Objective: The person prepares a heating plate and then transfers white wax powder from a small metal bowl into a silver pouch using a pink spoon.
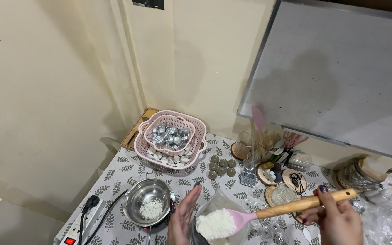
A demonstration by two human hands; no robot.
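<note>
Currently the right hand [336, 218] is closed around the wooden handle of a pink spatula [268, 212], fingers wrapped over the top, thumb side hidden. Spatula blade carries a heap of white wax flakes [215, 224], held approx. level over a clear glass bowl [218, 202] at the bottom edge of the view. Left hand [183, 218] is open, fingers straight and together, palm facing the bowl's left wall; holds nothing. Cannot tell whether the palm touches the glass or sits just beside it.

Surroundings, L to R:
- White power strip [80, 227] w/ black plug, bottom left corner; black cable runs toward the steel bowl.
- Steel bowl [148, 199], just beside the left hand, w/ a small amt of white flakes at its base.
- Pink basket [171, 140], a smaller one nested inside, at the rear near the wall; full of silver tealight cups.
- Six dark green round candles [222, 166] in two rows, between basket and a small digital scale [248, 174].
- Round wooden coasters [268, 174] w/ small items, glass beakers and a second pink spatula standing upright behind them.
- Glass jar [357, 177] w/ wooden lid, far right, near clear plastic wrap.

Tablecloth [119, 172] is white w/ a green leaf print. Whiteboard [341, 68] leans on the wall above the right side. Obstructions: left hand stands between steel bowl and glass bowl; small clear glasses crowd the area below the spatula handle.
</note>
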